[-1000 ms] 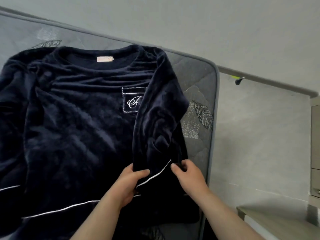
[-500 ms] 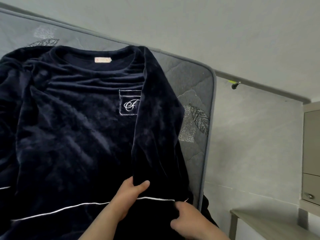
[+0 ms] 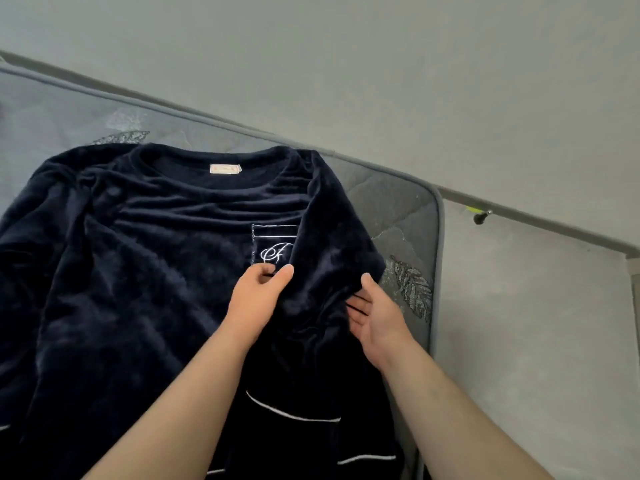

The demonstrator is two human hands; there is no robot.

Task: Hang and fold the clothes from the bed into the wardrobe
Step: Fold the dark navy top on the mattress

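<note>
Left forearm (image 3: 180,403): bare, rising from the bottom edge and slanting up and to the right, wrist straight.
Left hand (image 3: 258,299): back of the hand facing up, fingers curled in, thumb pressed against the forefinger, pinching a fold of the dark top (image 3: 138,271).
Right forearm (image 3: 446,410): bare, coming in from the lower right and slanting up and to the left.
Right hand (image 3: 379,317): palm turned towards the left hand, thumb pointing up, fingers fairly straight with their tips slid under the cloth.
Spacing: hands near each other, not touching.
</note>
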